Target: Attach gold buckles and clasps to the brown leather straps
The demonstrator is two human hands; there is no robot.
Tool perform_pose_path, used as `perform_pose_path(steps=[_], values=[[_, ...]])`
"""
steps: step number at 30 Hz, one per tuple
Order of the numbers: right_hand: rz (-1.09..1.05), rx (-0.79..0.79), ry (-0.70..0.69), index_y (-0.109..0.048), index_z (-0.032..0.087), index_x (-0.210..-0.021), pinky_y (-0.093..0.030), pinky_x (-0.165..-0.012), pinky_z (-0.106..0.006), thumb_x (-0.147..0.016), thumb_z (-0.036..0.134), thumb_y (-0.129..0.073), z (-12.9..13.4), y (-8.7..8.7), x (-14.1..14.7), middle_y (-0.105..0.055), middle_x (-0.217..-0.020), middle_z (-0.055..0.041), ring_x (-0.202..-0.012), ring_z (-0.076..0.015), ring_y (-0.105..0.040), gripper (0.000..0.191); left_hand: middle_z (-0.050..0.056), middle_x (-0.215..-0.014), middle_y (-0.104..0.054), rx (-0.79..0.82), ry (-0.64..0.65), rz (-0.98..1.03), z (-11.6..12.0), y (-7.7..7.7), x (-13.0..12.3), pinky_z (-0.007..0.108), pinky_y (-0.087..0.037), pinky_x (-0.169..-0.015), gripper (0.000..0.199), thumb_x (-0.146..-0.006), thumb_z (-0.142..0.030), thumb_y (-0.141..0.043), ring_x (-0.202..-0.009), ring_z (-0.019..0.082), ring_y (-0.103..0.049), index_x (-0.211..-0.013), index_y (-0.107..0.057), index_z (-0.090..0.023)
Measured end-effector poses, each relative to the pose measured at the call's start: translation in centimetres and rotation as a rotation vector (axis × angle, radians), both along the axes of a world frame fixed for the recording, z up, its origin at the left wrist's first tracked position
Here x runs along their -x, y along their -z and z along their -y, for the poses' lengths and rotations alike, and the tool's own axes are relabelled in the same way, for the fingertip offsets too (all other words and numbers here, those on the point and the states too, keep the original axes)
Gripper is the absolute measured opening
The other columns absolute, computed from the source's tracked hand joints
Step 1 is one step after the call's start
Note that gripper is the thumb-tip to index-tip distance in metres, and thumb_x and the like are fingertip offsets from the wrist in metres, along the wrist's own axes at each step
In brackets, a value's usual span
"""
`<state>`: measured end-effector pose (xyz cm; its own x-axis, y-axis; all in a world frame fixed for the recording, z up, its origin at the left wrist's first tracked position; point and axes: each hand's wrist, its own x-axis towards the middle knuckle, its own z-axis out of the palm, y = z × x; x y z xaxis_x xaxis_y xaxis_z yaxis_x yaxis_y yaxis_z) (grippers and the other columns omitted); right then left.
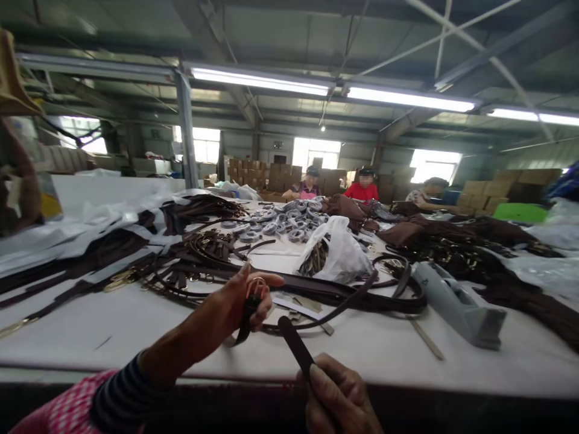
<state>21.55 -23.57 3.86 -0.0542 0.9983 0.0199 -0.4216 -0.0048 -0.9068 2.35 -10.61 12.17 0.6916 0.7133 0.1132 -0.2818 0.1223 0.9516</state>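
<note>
A white-topped desk [194,346] spans the frame, its near edge running along the bottom. Behind it is a large hall with metal roof beams, long tube lights [260,79] across the top, bright windows and stacked cartons [271,175] at middle and right. Three people sit beyond the desk: one in a pink apron [307,195] at upper centre, one in a red top [362,193] to the right, and another farther right, head lowered. Grey coils [289,223] lie heaped at the centre, with a white plastic bag [346,250] just in front. Dark straps and metal fittings spread across the left and right, and a grey tape dispenser [456,304] stands at right.

The left hand [253,298], just below centre, is partly closed, its forefinger stretched rightward and the other fingers curled round a buckle [256,289] on a dark band [245,325] that hangs beneath the palm. The right hand [337,395], at bottom centre, pinches a flat dark strap [296,346] between thumb and fingers; its rounded free end points up and left, near the left hand but apart from it.
</note>
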Motion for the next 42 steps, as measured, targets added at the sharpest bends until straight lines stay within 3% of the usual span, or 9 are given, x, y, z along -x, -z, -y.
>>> perform_pose_path(steps=[4,10,13,19,25,29,33,38,42], values=[[-0.027,-0.026,0.048,-0.063,0.016,-0.081,-0.013,-0.038,-0.020,-0.087,0.058,-0.073,0.7,0.3,-0.6,-0.032,-0.039,0.0121,-0.035,-0.0036,-0.021,0.043,0.001,-0.071,-0.055,0.179,0.034,0.002,0.2,1.0,-2.9,0.023,-0.042,-0.055,0.050,-0.099,-0.052,-0.045,-0.058,0.010,-0.047,-0.107,-0.068,-0.008],[-0.044,-0.031,0.074,-0.059,0.017,-0.078,-0.012,-0.035,-0.019,-0.088,0.057,-0.073,1.0,1.6,-2.3,-0.033,-0.039,0.0128,-0.031,-0.0024,-0.019,0.043,-0.001,-0.068,-0.063,0.099,-0.049,-0.055,0.7,2.9,-5.4,0.016,-0.030,-0.035,0.028,-0.097,-0.047,-0.053,-0.039,0.006,-0.038,-0.089,-0.053,-0.020],[-0.092,-0.022,0.018,-0.058,0.018,-0.076,-0.012,-0.033,-0.018,-0.089,0.057,-0.071,1.0,2.6,-2.8,-0.032,-0.039,0.0129,-0.031,-0.0026,-0.019,0.043,-0.001,-0.065,-0.065,0.090,0.016,-0.080,1.3,3.5,-6.0,0.015,-0.029,-0.032,0.030,-0.096,-0.047,-0.057,-0.034,0.005,-0.034,-0.083,-0.046,-0.021],[-0.142,-0.006,-0.002,-0.064,0.016,-0.084,-0.019,-0.035,-0.017,-0.091,0.056,-0.070,1.5,3.9,-3.6,-0.033,-0.038,0.0130,-0.032,-0.0033,-0.021,0.041,-0.009,-0.040,-0.044,0.192,0.181,-0.077,2.5,3.5,-6.5,0.016,-0.033,-0.030,0.024,-0.101,-0.042,-0.048,-0.028,0.006,-0.022,-0.090,-0.054,-0.021],[-0.219,-0.025,-0.070,-0.065,0.016,-0.082,-0.019,-0.034,-0.016,-0.090,0.054,-0.072,2.0,4.1,-3.6,-0.032,-0.036,0.0129,-0.030,-0.0032,-0.020,0.040,-0.011,-0.036,-0.040,0.226,0.259,-0.069,4.0,3.8,-7.3,0.016,-0.035,-0.030,0.024,-0.100,-0.039,-0.049,-0.026,0.006,-0.021,-0.084,-0.054,-0.021],[-0.156,-0.012,-0.110,-0.063,0.015,-0.078,-0.018,-0.033,-0.018,-0.088,0.059,-0.070,2.4,3.5,-3.3,-0.037,-0.037,0.0103,-0.028,-0.0032,-0.020,0.046,-0.006,-0.041,-0.047,0.192,0.357,-0.106,5.6,4.4,-8.5,0.014,-0.028,-0.030,0.034,-0.099,-0.043,-0.049,-0.026,0.005,-0.026,-0.077,-0.054,-0.019],[0.035,0.006,0.119,-0.065,0.016,-0.089,-0.021,-0.035,-0.018,-0.089,0.061,-0.068,3.6,2.3,-3.6,-0.044,-0.048,0.0072,-0.035,-0.0049,-0.028,0.045,-0.005,-0.041,-0.049,0.148,0.272,-0.200,7.8,3.8,-9.7,0.014,-0.020,-0.026,0.039,-0.095,-0.051,-0.054,-0.025,0.005,-0.029,-0.074,-0.054,-0.019],[0.337,-0.203,0.535,-0.054,0.025,-0.136,-0.051,-0.059,-0.028,-0.089,0.068,-0.063,6.0,1.0,-4.2,-0.068,-0.097,-0.0068,-0.076,-0.0221,-0.064,0.065,-0.003,-0.043,-0.051,0.094,0.298,-0.274,11.3,2.1,-12.3,0.016,-0.024,-0.027,0.051,-0.090,-0.065,-0.056,-0.028,0.006,-0.032,-0.078,-0.064,-0.016],[0.691,-0.409,0.687,-0.040,0.026,-0.150,-0.054,-0.088,-0.040,-0.092,0.068,-0.058,7.6,-0.5,-5.7,-0.056,-0.134,-0.0127,-0.114,-0.0317,-0.059,0.074,-0.006,-0.041,-0.044,0.069,0.201,-0.209,13.5,2.9,-15.1,0.016,-0.023,-0.029,0.055,-0.086,-0.070,-0.056,-0.030,0.006,-0.031,-0.071,-0.060,-0.017]])
